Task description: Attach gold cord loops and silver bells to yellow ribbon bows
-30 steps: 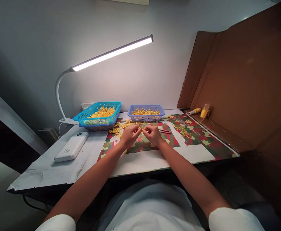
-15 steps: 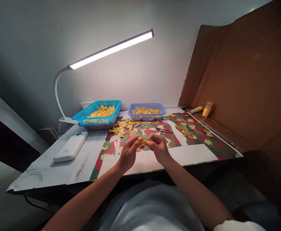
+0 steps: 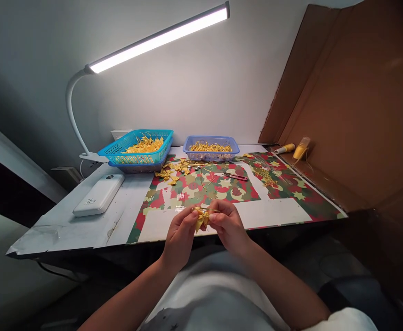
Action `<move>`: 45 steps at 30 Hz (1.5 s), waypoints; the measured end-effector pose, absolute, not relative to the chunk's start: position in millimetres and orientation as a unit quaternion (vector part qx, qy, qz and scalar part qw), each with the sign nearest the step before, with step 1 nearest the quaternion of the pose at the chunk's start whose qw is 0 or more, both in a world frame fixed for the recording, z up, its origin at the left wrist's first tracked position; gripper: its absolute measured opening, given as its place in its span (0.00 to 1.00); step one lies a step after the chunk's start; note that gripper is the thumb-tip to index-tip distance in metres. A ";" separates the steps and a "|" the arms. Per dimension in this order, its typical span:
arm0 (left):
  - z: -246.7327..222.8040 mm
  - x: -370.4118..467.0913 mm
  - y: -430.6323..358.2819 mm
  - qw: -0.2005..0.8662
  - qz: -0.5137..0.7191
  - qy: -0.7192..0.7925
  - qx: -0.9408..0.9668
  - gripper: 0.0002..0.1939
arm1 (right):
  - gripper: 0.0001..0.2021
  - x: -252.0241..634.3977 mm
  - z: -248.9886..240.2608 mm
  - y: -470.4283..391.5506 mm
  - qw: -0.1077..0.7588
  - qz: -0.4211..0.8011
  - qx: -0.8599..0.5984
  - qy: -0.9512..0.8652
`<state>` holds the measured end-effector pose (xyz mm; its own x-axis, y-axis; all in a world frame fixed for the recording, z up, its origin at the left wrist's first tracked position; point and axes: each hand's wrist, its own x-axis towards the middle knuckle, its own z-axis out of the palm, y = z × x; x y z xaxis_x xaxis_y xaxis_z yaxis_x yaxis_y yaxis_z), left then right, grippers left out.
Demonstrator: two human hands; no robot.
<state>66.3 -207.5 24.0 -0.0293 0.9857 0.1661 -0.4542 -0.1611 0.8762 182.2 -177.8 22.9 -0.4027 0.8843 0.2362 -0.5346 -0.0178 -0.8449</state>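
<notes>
Just above the table's front edge, both hands are closed on a small yellow ribbon bow [image 3: 202,221] with a thin gold cord across its top. My left hand [image 3: 181,233] pinches its left side between thumb and fingers. From the other side, my right hand [image 3: 227,226] grips the bow and the cord's right part. The fingertips partly cover the knot. Beyond the hands, a loose gold cord [image 3: 202,180] lies curved on the camouflage-patterned sheet [image 3: 187,193]. More yellow bows [image 3: 169,174] are scattered there, and pink-handled thread snips [image 3: 236,176] rest to the right.
A turquoise basket [image 3: 115,159] of yellow bows and a purple basket [image 3: 210,155] of gold-corded pieces stand at the back. A white power bank [image 3: 99,195] lies left under a lamp [image 3: 160,39]. Gold thread [image 3: 266,177], a thread spool [image 3: 301,149] and cardboard [image 3: 353,92] are on the right.
My hands have come closer to the front edge, and more of the yellow bow shows between them. The view has shifted, so the lamp sits higher.
</notes>
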 end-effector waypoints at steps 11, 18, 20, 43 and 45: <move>11.8 54.3 -206.5 0.525 0.579 0.343 0.521 0.12 | 0.10 196.9 29.0 -181.4 0.486 0.588 -0.249 -0.597; 19.4 54.4 -214.1 0.462 0.620 0.362 0.521 0.07 | 0.09 197.9 38.6 -193.2 0.482 0.513 -0.295 -0.646; 22.3 53.8 -215.5 0.466 0.600 0.365 0.538 0.10 | 0.10 198.1 41.0 -195.1 0.481 0.505 -0.303 -0.649; 28.7 39.7 -213.7 0.516 0.475 0.365 0.611 0.18 | 0.12 199.5 47.3 -200.0 0.427 0.503 -0.332 -0.674; 28.3 39.1 -212.8 0.524 0.466 0.365 0.612 0.17 | 0.12 199.4 47.3 -200.1 0.415 0.508 -0.335 -0.676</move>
